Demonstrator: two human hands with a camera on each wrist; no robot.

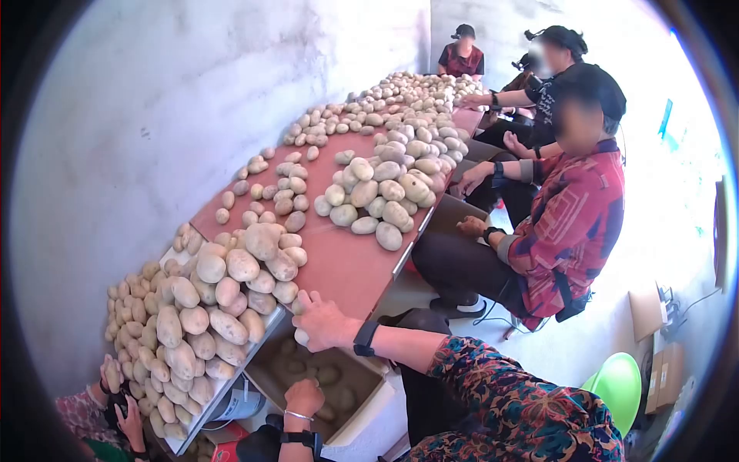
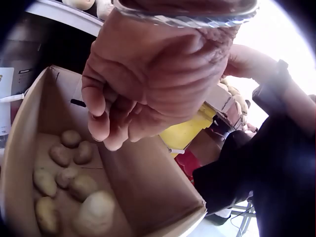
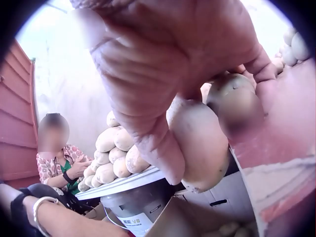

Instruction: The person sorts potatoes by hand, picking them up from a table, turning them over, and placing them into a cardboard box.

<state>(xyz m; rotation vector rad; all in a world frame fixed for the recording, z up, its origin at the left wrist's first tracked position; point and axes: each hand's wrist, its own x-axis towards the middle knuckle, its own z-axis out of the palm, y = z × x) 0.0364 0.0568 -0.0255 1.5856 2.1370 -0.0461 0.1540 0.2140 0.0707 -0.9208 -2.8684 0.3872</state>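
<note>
My right hand (image 1: 331,322) is at the table edge, palm down. In the right wrist view its thumb and fingers hold a pale potato (image 3: 200,145), and a second potato (image 3: 239,101) shows by the fingers. Just below is an open cardboard box (image 2: 148,182) with several potatoes (image 2: 84,187) on its bottom. Over the box hangs my left hand (image 1: 305,399), its fingers loosely bent and nothing in them in the left wrist view. A large potato heap (image 1: 188,308) rises beside both hands on a white-edged board.
The red-brown tabletop (image 1: 346,269) runs away along the wall, bearing more potato heaps (image 1: 392,177). Several people sit along its right side; another person's hands (image 1: 115,393) work at lower left. A bucket (image 3: 138,207) stands under the board. A green basin (image 1: 620,389) is at right.
</note>
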